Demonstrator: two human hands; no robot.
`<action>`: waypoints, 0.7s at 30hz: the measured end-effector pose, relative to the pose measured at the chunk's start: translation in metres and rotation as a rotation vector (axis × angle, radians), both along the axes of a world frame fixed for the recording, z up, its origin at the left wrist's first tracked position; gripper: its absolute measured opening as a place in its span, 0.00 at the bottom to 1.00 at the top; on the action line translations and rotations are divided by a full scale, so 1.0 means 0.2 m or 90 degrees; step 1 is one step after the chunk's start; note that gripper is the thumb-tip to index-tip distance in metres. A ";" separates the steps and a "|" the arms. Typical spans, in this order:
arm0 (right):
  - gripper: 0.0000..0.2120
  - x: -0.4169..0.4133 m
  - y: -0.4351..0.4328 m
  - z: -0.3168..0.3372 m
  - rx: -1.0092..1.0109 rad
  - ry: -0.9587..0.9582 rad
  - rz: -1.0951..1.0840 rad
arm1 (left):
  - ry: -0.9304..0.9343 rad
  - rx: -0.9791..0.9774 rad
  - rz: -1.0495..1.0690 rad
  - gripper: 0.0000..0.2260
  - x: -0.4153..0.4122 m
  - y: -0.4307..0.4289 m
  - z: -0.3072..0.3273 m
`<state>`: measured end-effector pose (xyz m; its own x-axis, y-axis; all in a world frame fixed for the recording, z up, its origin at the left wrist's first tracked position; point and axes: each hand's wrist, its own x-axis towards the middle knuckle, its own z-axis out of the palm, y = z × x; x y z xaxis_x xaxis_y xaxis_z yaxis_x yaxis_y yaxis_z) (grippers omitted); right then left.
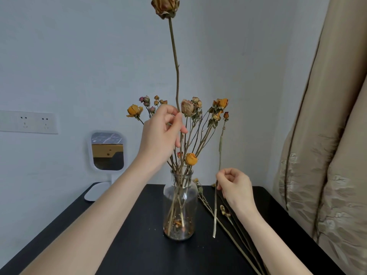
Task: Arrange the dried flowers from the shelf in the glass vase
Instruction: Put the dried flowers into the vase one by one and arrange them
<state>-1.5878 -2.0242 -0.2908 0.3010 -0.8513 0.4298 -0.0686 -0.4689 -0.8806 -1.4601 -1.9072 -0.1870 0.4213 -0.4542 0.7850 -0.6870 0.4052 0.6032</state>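
While the left hand [162,133] pinches the tall rose [165,6] partway down its stem between thumb and fingertips, that stem stands pretty much straight up. Way above the pinch the faded head points at the ceiling, right at the top edge of view. Below the pinch the stem drops into the neck of the glass vase [179,207]. The forearm reaches up from the lower left, back of the hand toward the camera.

Lower down, on the other side of the vase, the right hand [235,187] has its fingers curled in, thumb and forefinger pinching a thin stem [220,147]. That one's near vertical too, with a small orange bud above the grip leaning slightly right. Its pale cut end hangs below the grip near the black table [119,235]; can't tell if it touches.

The vase stands upright on the table and holds a bunch of dried roses [188,108], heads fanned out around the left hand's grip, crumbled petals at the bottom. A few loose stems [224,210] lie flat on the table below the right hand.
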 end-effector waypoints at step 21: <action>0.06 0.00 -0.02 -0.03 0.008 0.004 0.008 | 0.004 -0.065 0.035 0.04 0.04 -0.05 0.01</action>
